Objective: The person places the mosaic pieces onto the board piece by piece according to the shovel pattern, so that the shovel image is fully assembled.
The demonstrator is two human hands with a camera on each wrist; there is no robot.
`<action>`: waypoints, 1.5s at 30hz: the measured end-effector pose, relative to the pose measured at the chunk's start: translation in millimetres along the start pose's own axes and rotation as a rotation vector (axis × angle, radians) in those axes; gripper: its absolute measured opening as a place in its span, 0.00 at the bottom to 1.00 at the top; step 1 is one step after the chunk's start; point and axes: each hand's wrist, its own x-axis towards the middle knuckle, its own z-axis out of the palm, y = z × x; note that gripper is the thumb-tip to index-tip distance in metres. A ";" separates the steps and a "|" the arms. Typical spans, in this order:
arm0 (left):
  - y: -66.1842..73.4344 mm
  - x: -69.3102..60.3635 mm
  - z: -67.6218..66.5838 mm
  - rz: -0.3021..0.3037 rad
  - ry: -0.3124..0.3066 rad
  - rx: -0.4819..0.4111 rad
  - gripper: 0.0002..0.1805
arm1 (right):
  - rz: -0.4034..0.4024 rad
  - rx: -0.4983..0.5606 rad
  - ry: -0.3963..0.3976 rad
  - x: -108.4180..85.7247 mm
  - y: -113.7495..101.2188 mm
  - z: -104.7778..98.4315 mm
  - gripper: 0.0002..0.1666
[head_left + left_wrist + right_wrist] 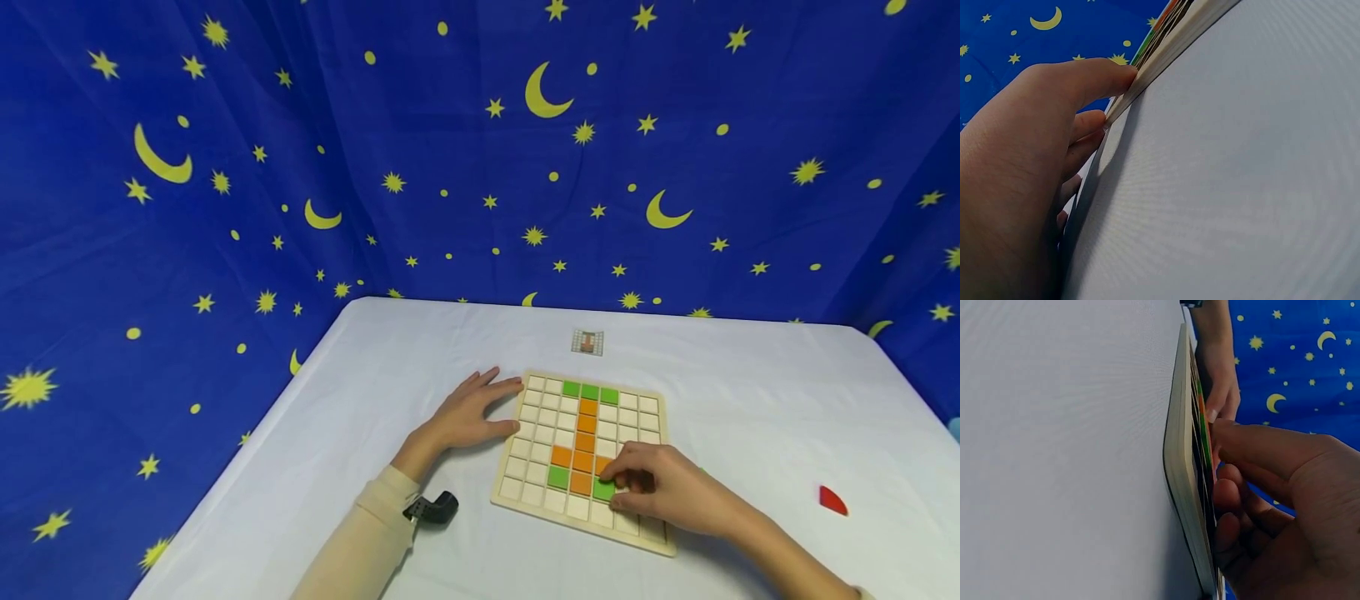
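A square wooden board (570,522) lies on the white table, filled with cream, orange and green square tiles. Orange tiles (585,442) run down its middle, with several green tiles (590,392) at the far end. My left hand (467,414) rests beside the board with fingers extended, thumb and index finger touching its left edge; the left wrist view shows the thumb against the wooden rim (1166,53). Over the near right part, my right hand (663,487) pinches a green tile (603,490) between thumb and curled fingers. That tile sits level in the grid; my fingers partly cover neighbouring tiles.
A small card (587,342) with a printed grid pattern lies beyond the board. To the right is a red wedge-shaped piece (832,500). A black device (435,507) is strapped at my left wrist. Blue star-and-moon cloth (450,150) hangs around the table.
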 end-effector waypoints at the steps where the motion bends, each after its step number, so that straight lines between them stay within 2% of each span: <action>1: -0.2 0.1 0.4 0.002 0.002 0.000 0.38 | 0.004 0.002 0.005 -0.9 0.3 -0.5 0.13; 8: -1.6 -0.6 1.4 0.007 0.007 -0.005 0.39 | 0.070 0.028 0.017 -7.3 1.6 -9.1 0.13; 17: -0.2 -1.7 1.4 0.004 0.004 -0.009 0.38 | 0.048 0.018 0.064 -16.6 4.2 -20.0 0.13; 24: 0.5 -1.6 1.4 0.011 0.011 -0.009 0.38 | 0.133 -0.006 0.086 -27.0 6.7 -31.0 0.14; 32: -1.0 -0.7 2.0 0.008 0.007 -0.004 0.38 | 0.150 -0.018 0.119 -40.3 11.3 -42.5 0.15; 38: -0.2 -0.4 0.4 -0.008 -0.002 0.010 0.38 | 0.164 -0.063 0.152 -52.6 17.9 -51.4 0.16; 42: 0.1 -0.3 0.2 -0.009 -0.001 0.011 0.38 | 0.143 -0.097 0.173 -60.5 24.4 -55.5 0.17; 45: 0.1 -0.2 0.3 -0.009 -0.001 0.011 0.38 | 0.165 -0.115 0.178 -65.1 29.3 -57.1 0.18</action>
